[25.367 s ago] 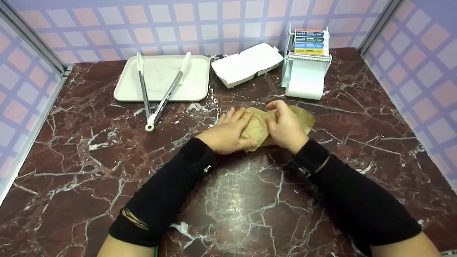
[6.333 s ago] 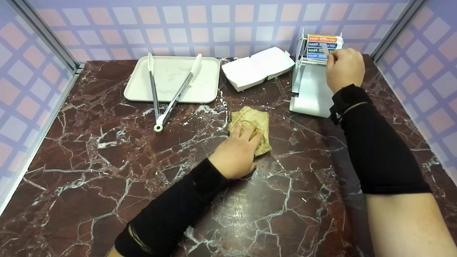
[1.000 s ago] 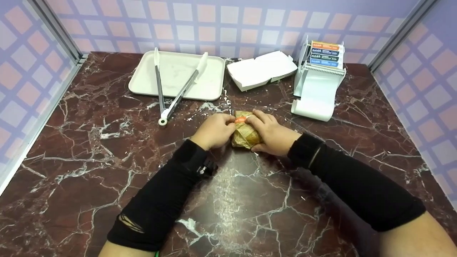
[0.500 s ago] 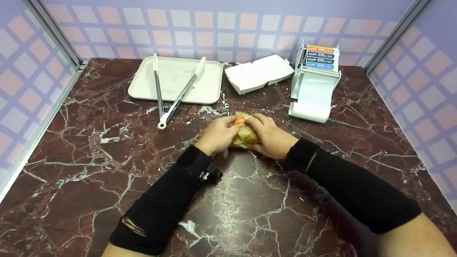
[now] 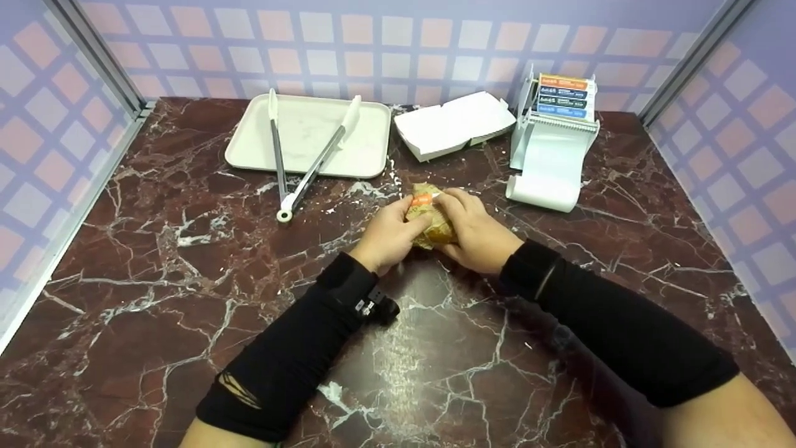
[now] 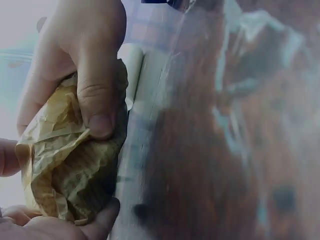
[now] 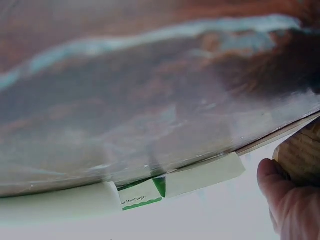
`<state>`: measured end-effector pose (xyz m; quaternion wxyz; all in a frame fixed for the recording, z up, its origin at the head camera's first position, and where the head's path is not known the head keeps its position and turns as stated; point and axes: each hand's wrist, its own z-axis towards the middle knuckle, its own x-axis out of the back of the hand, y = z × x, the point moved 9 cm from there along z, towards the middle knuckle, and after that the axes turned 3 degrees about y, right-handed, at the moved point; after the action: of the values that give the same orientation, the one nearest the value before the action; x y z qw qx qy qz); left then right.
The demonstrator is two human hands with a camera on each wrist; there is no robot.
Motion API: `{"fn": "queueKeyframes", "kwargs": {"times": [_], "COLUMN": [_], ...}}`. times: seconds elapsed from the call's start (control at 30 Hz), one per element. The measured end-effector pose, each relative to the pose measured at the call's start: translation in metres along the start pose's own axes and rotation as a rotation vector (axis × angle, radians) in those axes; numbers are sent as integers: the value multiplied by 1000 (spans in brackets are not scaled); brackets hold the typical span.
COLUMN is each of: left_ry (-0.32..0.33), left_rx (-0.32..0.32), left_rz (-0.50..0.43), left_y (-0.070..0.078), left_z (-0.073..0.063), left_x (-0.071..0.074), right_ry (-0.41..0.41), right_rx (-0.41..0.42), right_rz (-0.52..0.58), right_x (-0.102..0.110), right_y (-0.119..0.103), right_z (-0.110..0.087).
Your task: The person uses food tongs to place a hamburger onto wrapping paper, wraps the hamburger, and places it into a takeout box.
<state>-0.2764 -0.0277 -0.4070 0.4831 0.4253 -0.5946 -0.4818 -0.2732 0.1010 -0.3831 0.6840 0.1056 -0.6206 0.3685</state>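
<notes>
Paper-wrapped package sits near centre of head view, between both hands; crinkled brown printed paper, orange sticker on its 12 o'clock side; can't tell whether its underside touches the dark red marbled tabletop. Left hand at package's 8 o'clock, fingers curled in, thumb pressing the paper beside the sticker, grip closed round it; right hand at 4 o'clock, fingers bent over the package, holding it on that side; left-wrist view shows a thumb lying flat across the wrapping.

Rest, clock taken from package: off-white tray at 10 o'clock; tongs spread wide, tips over the tray, hinge end past its near edge at 9 o'clock; white carton just past 12 o'clock, beside the tray; dispenser at 2 o'clock, bearing coloured labels, white strip curling at its near end; black sleeves on both forearms, at 7 and 4 o'clock.
</notes>
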Motion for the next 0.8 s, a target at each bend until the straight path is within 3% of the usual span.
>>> {"fn": "queueKeyframes", "kwargs": {"times": [0.2, 0.33, 0.47, 0.57, 0.7, 0.8], "left_ry": [-73, -122, -174, -194, -202, -175], "left_rx": [26, 18, 10, 29, 77, 106], "left_rz": [-94, -71, -12, 89, 232, 271], "left_y": [-4, -6, -8, -8, -7, -6], "left_z": [3, 5, 6, 5, 2, 3], "left_x": [-7, -10, -12, -9, 1, 13], "right_ry": [-5, -28, -53, -59, -85, -127], "right_rx": [22, 16, 4, 8, 14, 3], "right_rz": [-19, -37, -43, -41, -49, -55], "right_x": [-1, -3, -5, -4, -2, -2], "right_y": [-1, 1, 2, 1, 3, 7], "right_z": [1, 2, 1, 1, 0, -1]}}
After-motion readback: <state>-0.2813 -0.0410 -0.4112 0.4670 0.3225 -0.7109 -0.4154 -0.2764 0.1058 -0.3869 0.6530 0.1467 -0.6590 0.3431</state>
